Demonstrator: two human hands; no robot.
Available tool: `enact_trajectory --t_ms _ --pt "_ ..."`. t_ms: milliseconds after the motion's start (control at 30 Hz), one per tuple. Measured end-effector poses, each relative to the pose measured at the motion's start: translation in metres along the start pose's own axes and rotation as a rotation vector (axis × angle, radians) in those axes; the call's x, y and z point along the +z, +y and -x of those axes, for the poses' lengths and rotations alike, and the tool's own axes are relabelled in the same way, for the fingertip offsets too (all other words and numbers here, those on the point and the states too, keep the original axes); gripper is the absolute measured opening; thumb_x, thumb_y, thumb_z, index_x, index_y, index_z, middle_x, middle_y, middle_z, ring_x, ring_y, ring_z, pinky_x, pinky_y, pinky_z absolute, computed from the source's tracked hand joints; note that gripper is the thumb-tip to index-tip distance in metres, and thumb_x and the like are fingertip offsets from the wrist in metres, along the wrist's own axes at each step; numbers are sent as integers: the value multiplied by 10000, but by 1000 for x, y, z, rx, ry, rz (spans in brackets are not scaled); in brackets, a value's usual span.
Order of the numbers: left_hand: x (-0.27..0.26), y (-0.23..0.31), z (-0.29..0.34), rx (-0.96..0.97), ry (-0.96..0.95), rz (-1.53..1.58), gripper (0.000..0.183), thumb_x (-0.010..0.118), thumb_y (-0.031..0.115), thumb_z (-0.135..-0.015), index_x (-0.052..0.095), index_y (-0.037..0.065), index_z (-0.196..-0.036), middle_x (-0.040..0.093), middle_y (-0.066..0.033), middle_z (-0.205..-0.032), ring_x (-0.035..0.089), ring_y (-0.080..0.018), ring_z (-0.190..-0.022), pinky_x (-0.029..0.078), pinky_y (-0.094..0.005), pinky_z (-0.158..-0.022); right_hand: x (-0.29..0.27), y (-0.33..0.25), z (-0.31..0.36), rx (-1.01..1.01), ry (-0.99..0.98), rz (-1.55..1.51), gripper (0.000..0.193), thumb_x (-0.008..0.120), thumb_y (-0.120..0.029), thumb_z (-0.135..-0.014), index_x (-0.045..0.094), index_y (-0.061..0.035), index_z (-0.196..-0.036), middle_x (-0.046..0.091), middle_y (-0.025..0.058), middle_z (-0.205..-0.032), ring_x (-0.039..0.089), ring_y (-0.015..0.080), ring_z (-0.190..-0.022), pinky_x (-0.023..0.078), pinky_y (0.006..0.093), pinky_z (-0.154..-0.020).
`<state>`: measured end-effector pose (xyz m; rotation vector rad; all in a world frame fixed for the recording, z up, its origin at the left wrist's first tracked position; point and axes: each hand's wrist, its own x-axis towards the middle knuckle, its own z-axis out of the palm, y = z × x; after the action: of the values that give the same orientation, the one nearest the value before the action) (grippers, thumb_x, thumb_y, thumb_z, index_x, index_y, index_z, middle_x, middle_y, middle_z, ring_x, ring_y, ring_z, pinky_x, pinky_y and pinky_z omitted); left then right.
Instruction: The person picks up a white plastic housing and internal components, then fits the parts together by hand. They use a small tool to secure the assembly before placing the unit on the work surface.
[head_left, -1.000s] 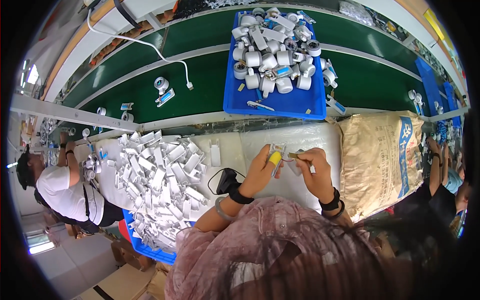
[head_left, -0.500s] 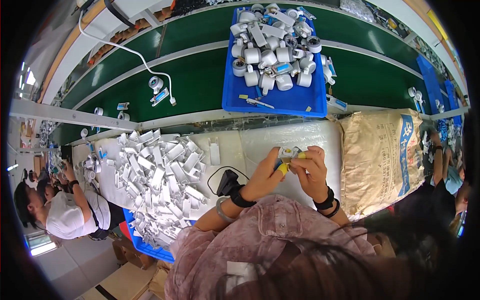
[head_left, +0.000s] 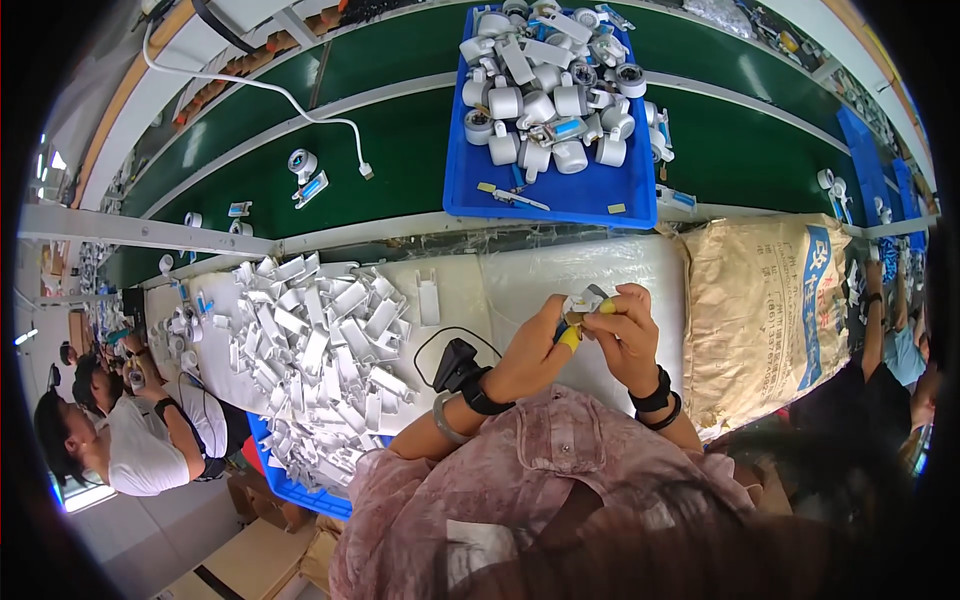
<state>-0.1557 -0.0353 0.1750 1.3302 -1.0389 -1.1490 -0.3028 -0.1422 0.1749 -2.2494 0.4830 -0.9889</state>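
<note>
Small pale part (head_left: 584, 299) is up between the fingertips of both hands, over the counter (head_left: 515, 285) and in front of the chest. The left hand (head_left: 540, 348) pinches it from one side and the right hand (head_left: 628, 338) from the other, yellow covers showing on some of the fingers. Its details are too small to read, and the fingers hide much of it.

The likeliest trouble is a slip: the grip is all fingertip, and the covers could dull the feel, so a push from one side might tip the part out. Pressing at an angle could also bend or crack something thin in it. Should it drop, it may bounce toward the heap of white shells (head_left: 320, 335), where a pale piece would be hard to spot. The black cord (head_left: 432, 345), looped near the left wrist beside a small black device (head_left: 457, 365), could snag on a sideways reach. On the right, the paper sack (head_left: 755, 325) stands near enough for an elbow to knock.
</note>
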Motion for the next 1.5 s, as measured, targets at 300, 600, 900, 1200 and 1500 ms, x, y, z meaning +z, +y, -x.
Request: enact_trajectory --t_ms 300,600,900,1200,1500 --pt "-1 2 0 122 -16 2 264 535 114 -896 446 -3 -1115 558 -90 -902 553 -171 -791 450 -293 -714 2 -5 7 4 47 -9 258 715 53 -718 665 -90 -926 594 35 -814 569 204 -773 396 438 -923" --pt "5 4 -2 158 0 -39 451 618 208 -863 440 -1 -1221 555 -170 -889 559 -304 -750 446 -364 -670 -2 -8 8 -19 91 4 294 750 38 -664 714 -106 -918 592 16 -824 568 170 -779 387 432 -901" --pt "3 3 1 135 3 -74 378 591 162 -873 448 -7 -1180 557 -174 -867 556 -317 -720 444 -362 -641 -1 -6 8 -8 84 -6 293 738 41 -682 703 -111 -929 595 15 -818 564 157 -750 375 409 -913" --pt "7 8 1 86 16 -8 184 467 106 -930 481 26 -1094 539 -62 -817 517 -136 -677 420 -267 -618 -3 -7 8 2 76 21 244 719 45 -707 683 -95 -904 614 -8 -783 571 148 -740 368 410 -925" --pt "8 5 2 29 51 -23 173 451 62 -909 496 19 -1070 540 -49 -773 500 -113 -648 410 -254 -588 -1 -7 12 1 44 24 252 696 79 -727 655 -81 -918 601 16 -803 569 163 -746 373 429 -937"
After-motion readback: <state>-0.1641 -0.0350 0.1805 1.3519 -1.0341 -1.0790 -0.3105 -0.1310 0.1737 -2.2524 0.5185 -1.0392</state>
